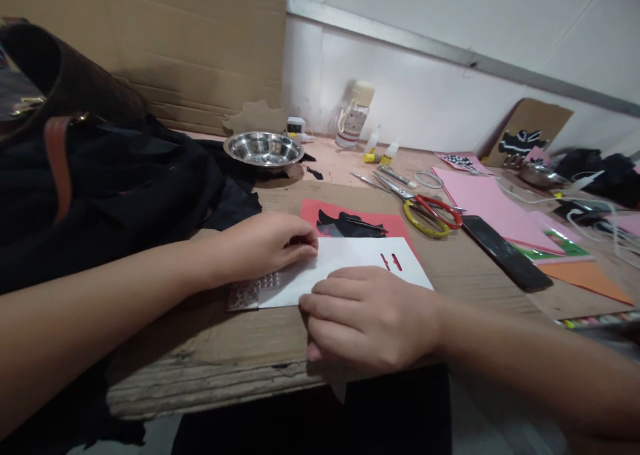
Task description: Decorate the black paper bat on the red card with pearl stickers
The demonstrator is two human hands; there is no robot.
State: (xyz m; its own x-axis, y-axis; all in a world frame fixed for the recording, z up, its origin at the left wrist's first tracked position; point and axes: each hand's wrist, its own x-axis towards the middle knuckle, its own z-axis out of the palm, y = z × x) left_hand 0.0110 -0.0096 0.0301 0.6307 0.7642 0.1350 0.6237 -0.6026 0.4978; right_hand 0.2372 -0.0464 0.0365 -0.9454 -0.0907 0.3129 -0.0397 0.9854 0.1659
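A white card (345, 249) with two slots showing red lies in front of me, at the near edge of the table. My left hand (273, 245) rests over its left part, thumb and fingers drawn together in a pinch; whatever is between the tips is hidden. Clear sheet with rows of pearl-like beads (257, 288) lies at the card's left end, partly beneath my left wrist. At the card's near edge, my right hand (367, 315) has its fingers curled and pressed together; I cannot see what they hold. Behind the card, a red sheet (310, 211) carries a black cutout (350, 223) and a thin dark pen-like tool (367, 225).
Scissors (425, 208) and a phone (505, 251) lie to the right, near pink sheets (495, 205). A steel bowl (263, 149), small glue bottles (390, 151) and a tumbler (354, 118) stand behind. Black fabric and a bag (100, 168) fill the left.
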